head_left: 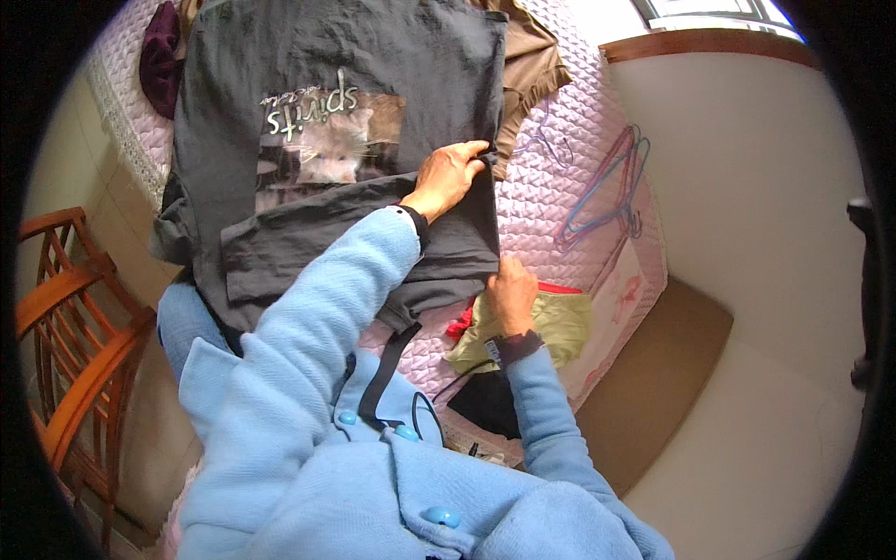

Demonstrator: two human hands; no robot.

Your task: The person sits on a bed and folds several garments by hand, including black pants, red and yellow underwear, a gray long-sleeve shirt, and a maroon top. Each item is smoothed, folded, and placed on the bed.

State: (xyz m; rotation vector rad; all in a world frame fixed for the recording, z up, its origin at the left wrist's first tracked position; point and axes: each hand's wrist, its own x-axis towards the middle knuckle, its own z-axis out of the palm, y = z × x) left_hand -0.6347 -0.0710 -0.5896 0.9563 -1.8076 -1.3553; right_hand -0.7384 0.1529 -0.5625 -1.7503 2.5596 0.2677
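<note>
A person in a light blue coat works over a dark gray shirt [448,103] spread on a pink quilted cover [574,117], the cloth running beneath the left fingers and out to their left. The left hand [442,183] lies on the shirt, its fingers bent with the tips at the garment's side edge; whether they pinch the fabric cannot be told. Nearer the wearer, the right hand [511,297] has its fingers curled closed on the same edge, lower down. A folded band of gray cloth [313,233] crosses the shirt to the left of both sets of fingers.

Just beyond the left fingertips lies a brown garment [532,70], partly under the shirt. Pink and blue hangers [607,191] rest well to the right of the fingers. A pale green cloth [565,327] sits under and beside the right hand. Far to the left of the fingers stands a wooden chair [70,289].
</note>
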